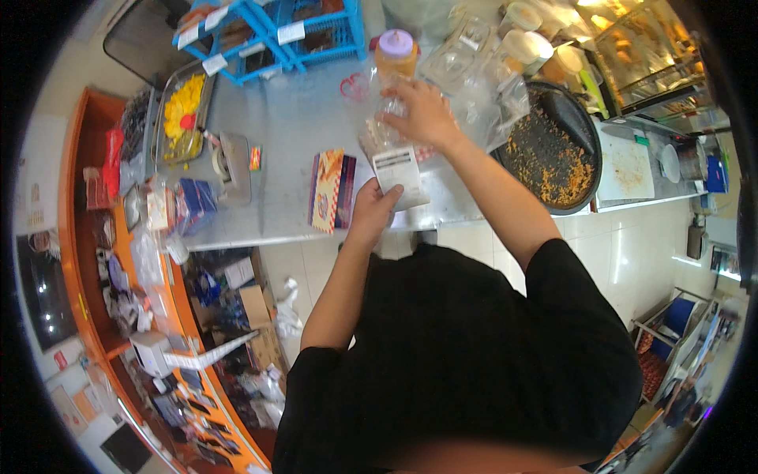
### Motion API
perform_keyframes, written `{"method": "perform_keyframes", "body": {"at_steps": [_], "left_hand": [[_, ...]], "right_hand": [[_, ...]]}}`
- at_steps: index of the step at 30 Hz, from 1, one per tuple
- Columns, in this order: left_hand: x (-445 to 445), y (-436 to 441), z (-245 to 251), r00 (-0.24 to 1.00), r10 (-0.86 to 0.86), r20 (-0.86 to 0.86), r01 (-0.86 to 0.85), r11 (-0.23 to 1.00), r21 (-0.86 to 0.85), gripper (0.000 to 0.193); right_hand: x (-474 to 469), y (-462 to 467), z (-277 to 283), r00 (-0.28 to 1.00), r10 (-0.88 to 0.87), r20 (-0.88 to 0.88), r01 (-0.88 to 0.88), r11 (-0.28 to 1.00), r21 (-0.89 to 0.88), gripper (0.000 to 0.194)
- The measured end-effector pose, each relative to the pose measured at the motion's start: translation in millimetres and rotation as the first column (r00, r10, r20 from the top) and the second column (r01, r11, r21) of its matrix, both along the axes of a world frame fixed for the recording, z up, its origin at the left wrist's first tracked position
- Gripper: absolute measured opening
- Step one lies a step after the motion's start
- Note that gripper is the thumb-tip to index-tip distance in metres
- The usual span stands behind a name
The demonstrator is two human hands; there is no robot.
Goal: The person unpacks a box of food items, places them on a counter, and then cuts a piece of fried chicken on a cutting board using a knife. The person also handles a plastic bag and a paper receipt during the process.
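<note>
A printed paper slip (400, 175) is pinched between the thumb and fingers of my left hand (375, 207), near the front edge of the metal counter (269, 219). My right hand (421, 112) lies over a clear plastic bag (385, 127) with its fingers spread; whether it grips the plastic cannot be told. Just beyond that hand stands a bottle with a lilac lid (395, 53). Two printed paper food sleeves (327, 191), one partly over the other, lie left of my left hand. More clear plastic packaging (474, 112) is heaped to the right.
A round black pan (553, 189) with orange crumbs stands on the right, beside a white cutting board (625, 160). Blue plastic baskets (284, 35) stand at the back. Left are a tray (207, 98) of yellow food, a tape dispenser (237, 169) and an orange shelf unit (77, 237).
</note>
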State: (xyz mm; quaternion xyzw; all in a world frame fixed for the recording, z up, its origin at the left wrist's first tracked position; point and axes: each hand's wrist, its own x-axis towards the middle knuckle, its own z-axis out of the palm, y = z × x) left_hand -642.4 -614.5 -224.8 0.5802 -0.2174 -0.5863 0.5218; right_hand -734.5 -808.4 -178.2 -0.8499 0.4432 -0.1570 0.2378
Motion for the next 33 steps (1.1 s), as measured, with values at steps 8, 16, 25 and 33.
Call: {"method": "perform_keyframes", "body": {"at_steps": [8, 16, 25, 33], "left_hand": [[-25.7, 77.1, -18.8, 0.977, -0.188, -0.103, 0.192, 0.981, 0.031, 0.035], [-35.5, 95.5, -3.4, 0.98, -0.199, -0.022, 0.2, 0.977, 0.068, 0.033], [-40.2, 97.0, -15.0, 0.984, -0.102, -0.148, 0.104, 0.995, 0.005, 0.032], [-36.3, 96.1, -22.0, 0.984, -0.172, -0.053, 0.172, 0.985, 0.002, 0.032]], "right_hand": [[3.2, -4.4, 1.3, 1.0, 0.02, 0.011, -0.02, 0.999, -0.026, 0.054], [3.5, -8.2, -7.1, 0.997, 0.062, 0.037, -0.061, 0.998, -0.022, 0.055], [2.7, -11.3, -13.2, 0.996, 0.077, 0.043, -0.074, 0.995, -0.062, 0.055], [2.3, -13.3, -13.8, 0.995, 0.074, 0.061, -0.072, 0.997, -0.028, 0.055]]}}
